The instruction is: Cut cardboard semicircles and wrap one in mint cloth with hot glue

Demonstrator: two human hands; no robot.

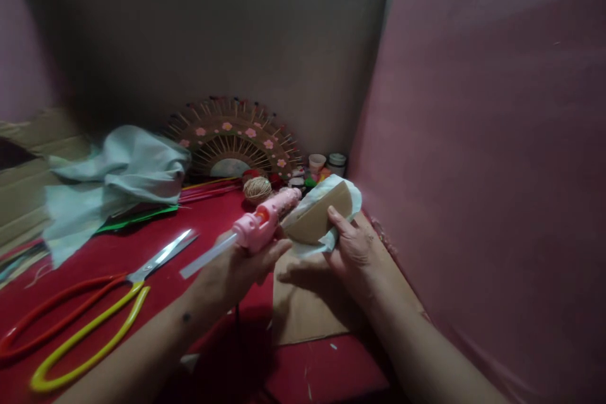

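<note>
Gripping pink glue gun (262, 222) in my left hand (239, 268), fingers closed round it; right hand (353, 246) pinches cardboard fan piece (318, 218) above red worktop (203, 221), white backing partly hidden, nozzle tip obscured.

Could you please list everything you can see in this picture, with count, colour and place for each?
glue gun: one, pink, in the left hand, nozzle toward the cardboard piece
cardboard piece: one, brown half-round with white cloth under it, in the right hand
cardboard sheet: one, brown, flat on the table under the hands
scissors: one pair, red and yellow handles, lying at left
twine ball: one, tan, mid table
fan: one, brown with pink flowers, upright at the back
cloth: one, pale grey-green, bunched at left
small cups: two at least, pale, back corner
table: one, red top
left hand: one, fingers around the gun
right hand: one, gripping the cardboard piece
</note>
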